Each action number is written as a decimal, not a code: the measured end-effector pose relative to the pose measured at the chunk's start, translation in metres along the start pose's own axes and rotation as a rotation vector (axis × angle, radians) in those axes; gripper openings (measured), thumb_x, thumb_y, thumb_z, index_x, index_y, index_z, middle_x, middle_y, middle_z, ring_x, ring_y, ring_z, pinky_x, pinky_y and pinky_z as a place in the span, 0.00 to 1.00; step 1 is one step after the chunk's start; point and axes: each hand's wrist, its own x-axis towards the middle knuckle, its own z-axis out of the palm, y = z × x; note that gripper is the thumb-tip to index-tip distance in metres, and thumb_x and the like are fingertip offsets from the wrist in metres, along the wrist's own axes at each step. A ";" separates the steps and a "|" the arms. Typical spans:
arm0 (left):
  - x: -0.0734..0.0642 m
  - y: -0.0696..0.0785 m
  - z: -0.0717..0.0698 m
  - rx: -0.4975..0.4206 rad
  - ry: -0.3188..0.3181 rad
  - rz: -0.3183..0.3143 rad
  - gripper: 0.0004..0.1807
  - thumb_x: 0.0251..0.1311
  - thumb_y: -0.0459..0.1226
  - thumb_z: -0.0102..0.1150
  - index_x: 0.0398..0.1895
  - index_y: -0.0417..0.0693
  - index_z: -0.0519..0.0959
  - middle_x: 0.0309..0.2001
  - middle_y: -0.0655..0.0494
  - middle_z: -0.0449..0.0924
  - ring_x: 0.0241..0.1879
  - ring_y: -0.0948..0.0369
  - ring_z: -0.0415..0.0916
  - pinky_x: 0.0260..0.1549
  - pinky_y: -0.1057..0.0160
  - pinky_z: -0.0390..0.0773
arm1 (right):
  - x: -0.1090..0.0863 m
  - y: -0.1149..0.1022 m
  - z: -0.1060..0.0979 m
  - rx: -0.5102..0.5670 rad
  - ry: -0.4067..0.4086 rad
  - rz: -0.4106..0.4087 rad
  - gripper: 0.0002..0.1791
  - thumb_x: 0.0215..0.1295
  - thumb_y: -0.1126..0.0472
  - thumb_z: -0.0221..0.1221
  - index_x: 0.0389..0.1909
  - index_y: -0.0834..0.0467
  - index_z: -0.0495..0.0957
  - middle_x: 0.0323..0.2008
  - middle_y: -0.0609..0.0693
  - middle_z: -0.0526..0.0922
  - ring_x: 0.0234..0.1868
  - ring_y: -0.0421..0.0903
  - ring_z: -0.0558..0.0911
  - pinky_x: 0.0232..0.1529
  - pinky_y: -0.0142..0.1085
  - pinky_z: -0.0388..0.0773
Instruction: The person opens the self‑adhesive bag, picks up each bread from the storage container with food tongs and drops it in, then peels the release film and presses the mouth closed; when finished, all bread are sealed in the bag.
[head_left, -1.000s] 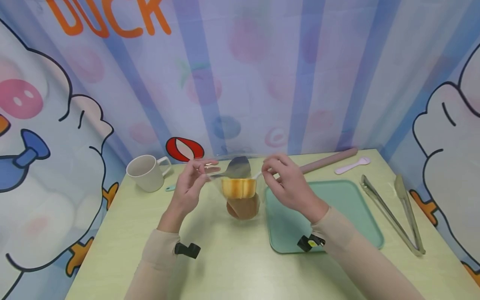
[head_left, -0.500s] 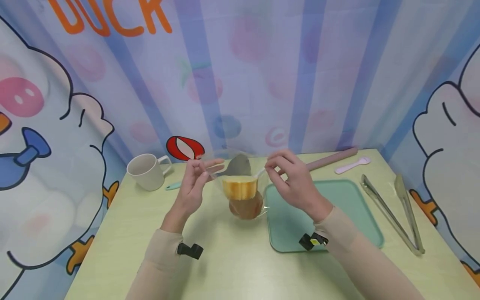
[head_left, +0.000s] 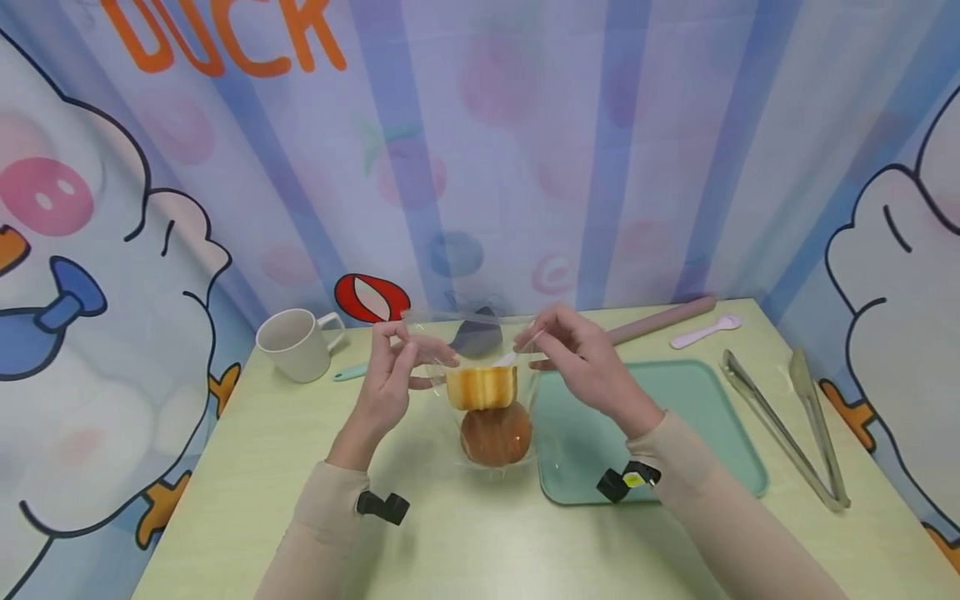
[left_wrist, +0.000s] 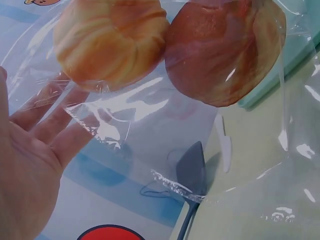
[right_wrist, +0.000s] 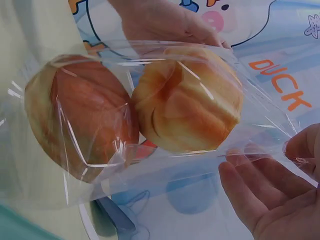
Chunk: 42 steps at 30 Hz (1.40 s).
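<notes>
Stretching a clear plastic bag (left_wrist: 142,110) between them, two bare hands are raised to the left of the green tray (head_left: 697,404). The left-hand grip (head_left: 386,375) pinches the bag's edge on the side away from the tray, its other fingers reaching out along the plastic. The right-hand grip (head_left: 588,358) pinches the opposite edge, at the tray's far left corner as the head view shows it. Inside the bag, just left of the tray, are two breads touching one another: a pale yellow roll (head_left: 482,388) with golden streaks and a round brown bun (head_left: 495,435). Beyond the tray's left side, the blade of a dark spatula (head_left: 477,335) shows through the plastic. A pinkish rod (head_left: 660,322) and a small lilac spoon (head_left: 703,332) lie on the counter (head_left: 480,542) behind the tray; metal tongs (head_left: 782,441) rest splayed to its right, and a white mug (head_left: 294,350) stands well to its left.
</notes>
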 end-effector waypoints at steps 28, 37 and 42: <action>-0.035 -0.031 0.006 -0.113 0.097 -0.345 0.12 0.86 0.44 0.38 0.52 0.44 0.56 0.54 0.35 0.80 0.49 0.46 0.88 0.33 0.46 0.89 | 0.003 0.047 0.014 -0.024 -0.012 0.184 0.11 0.79 0.61 0.59 0.51 0.65 0.81 0.51 0.62 0.88 0.53 0.57 0.88 0.52 0.47 0.87; -0.036 -0.029 0.007 -0.035 0.170 -0.224 0.09 0.84 0.38 0.41 0.51 0.39 0.61 0.49 0.36 0.83 0.44 0.45 0.89 0.41 0.46 0.89 | 0.002 0.044 0.023 -0.021 0.124 -0.033 0.10 0.78 0.66 0.58 0.54 0.65 0.77 0.47 0.61 0.89 0.45 0.56 0.90 0.43 0.41 0.89; -0.036 -0.028 0.007 -0.033 0.236 -0.171 0.07 0.82 0.34 0.41 0.50 0.36 0.62 0.46 0.35 0.85 0.45 0.56 0.89 0.48 0.43 0.86 | 0.003 0.041 0.027 0.097 0.185 -0.083 0.23 0.75 0.69 0.61 0.65 0.61 0.64 0.46 0.66 0.89 0.43 0.50 0.91 0.42 0.42 0.89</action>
